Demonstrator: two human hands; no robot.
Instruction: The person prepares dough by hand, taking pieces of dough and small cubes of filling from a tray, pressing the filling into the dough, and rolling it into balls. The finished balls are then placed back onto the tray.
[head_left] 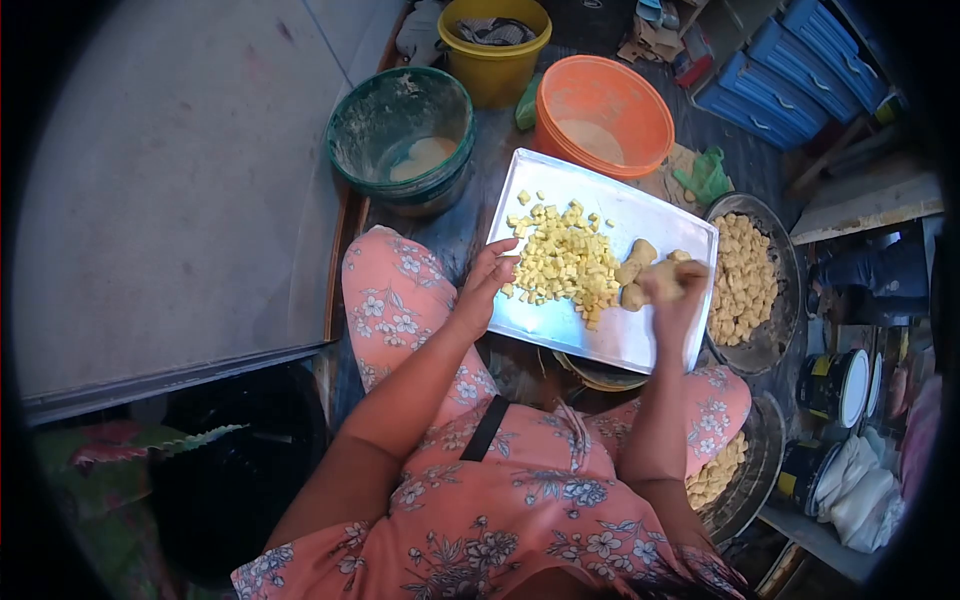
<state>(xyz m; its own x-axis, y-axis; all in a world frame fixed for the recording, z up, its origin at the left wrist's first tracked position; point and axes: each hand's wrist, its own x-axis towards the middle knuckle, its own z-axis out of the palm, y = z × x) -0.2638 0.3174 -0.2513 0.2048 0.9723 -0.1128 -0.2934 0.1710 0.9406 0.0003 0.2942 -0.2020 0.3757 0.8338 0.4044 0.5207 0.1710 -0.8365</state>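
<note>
A metal tray [640,225] lies tilted across my lap. Small pale-yellow cubes [565,255] are heaped on its left and middle. My left hand [488,285] is at the tray's left edge beside the cubes, its fingers apart. On the tray's right side sit several tan dough lumps [637,258]. My right hand [678,287] is over these lumps, blurred by motion with its fingers bent; I cannot tell whether it grips one.
Behind the tray stand a green bucket [350,130], an orange tub [610,75] and a yellow bucket [500,75]. A round pan [785,325] of small dough balls [740,275] is on the right, with another pan [765,470] by my right knee. Blue drawers [790,75] stand at the back right.
</note>
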